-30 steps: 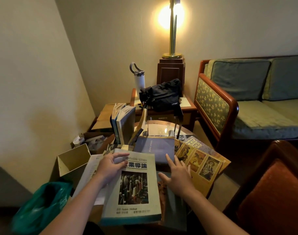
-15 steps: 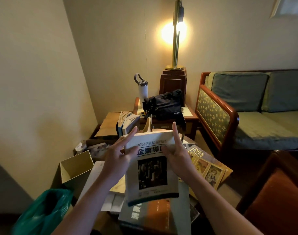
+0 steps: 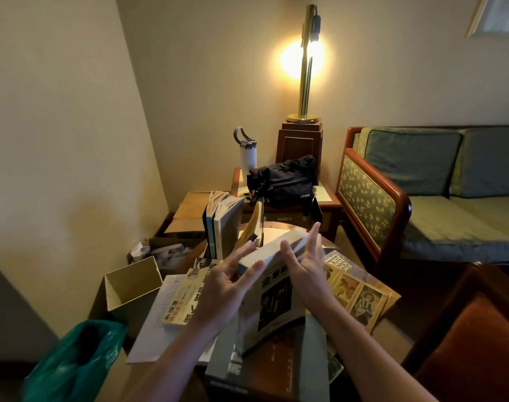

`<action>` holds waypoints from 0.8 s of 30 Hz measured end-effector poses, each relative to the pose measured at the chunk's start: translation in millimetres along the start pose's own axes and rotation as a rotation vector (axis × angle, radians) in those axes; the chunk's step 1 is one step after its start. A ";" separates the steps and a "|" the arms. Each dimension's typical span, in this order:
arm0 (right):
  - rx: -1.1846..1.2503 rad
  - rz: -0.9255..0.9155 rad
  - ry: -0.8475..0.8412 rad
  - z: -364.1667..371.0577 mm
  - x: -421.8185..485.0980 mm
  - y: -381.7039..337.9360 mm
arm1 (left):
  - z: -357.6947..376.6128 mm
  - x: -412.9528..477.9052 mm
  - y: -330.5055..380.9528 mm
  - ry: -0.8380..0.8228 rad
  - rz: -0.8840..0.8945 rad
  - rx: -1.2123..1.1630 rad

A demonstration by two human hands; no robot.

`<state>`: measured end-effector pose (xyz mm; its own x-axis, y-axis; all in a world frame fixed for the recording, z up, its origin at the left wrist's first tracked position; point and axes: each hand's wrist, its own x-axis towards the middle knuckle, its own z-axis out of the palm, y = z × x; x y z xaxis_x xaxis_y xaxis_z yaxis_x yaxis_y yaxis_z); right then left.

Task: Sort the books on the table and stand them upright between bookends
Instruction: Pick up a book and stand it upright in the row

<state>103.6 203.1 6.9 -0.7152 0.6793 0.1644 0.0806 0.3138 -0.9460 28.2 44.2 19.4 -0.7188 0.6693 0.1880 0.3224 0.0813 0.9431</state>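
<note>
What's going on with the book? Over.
Left hand, right hand flat against book. Book tilted over flat books. Upright books ahead.

Motion blur over held book — cover print was unreadable; green bag and orange chair were cut off at the edges.

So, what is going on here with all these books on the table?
A person is sorting books. The left hand and the right hand press with straight fingers on either side of a grey paperback, holding it tilted above the clutter. A few standing books are already upright at the back. Others, such as a yellow book with portraits, lie flat.
</note>
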 end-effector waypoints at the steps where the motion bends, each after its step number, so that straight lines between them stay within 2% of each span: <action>1: 0.017 0.035 0.011 8.1 -1.0 -1.5 | 2.9 -1.9 0.6 -0.051 -0.036 -0.069; 5: 0.232 0.258 -0.060 21.0 -0.1 -13.7 | 16.7 -6.8 6.3 -0.100 -0.192 -0.260; 7: 0.284 0.311 -0.135 15.2 2.7 -24.3 | 19.3 -5.3 1.0 -0.129 -0.226 -0.300; 12: 0.138 0.401 -0.225 -5.1 11.8 -47.7 | 17.5 1.6 -8.5 -0.279 -0.172 -0.334; 15: 0.005 0.368 -0.224 -17.1 10.2 -48.2 | 15.9 8.2 -19.1 -0.334 -0.182 -0.255; 18: -0.004 0.306 -0.228 -28.6 6.6 -39.9 | 9.1 16.2 -26.1 -0.276 -0.186 -0.119; 24: 0.128 0.220 -0.296 -37.7 12.7 -52.0 | -26.0 56.1 -33.2 -0.009 -0.175 0.100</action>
<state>116.5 220.4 68.7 -0.8615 0.4942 -0.1165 0.1808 0.0842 -0.9799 -38.9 59.9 5.8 -0.7636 0.6453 0.0208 0.2533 0.2697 0.9290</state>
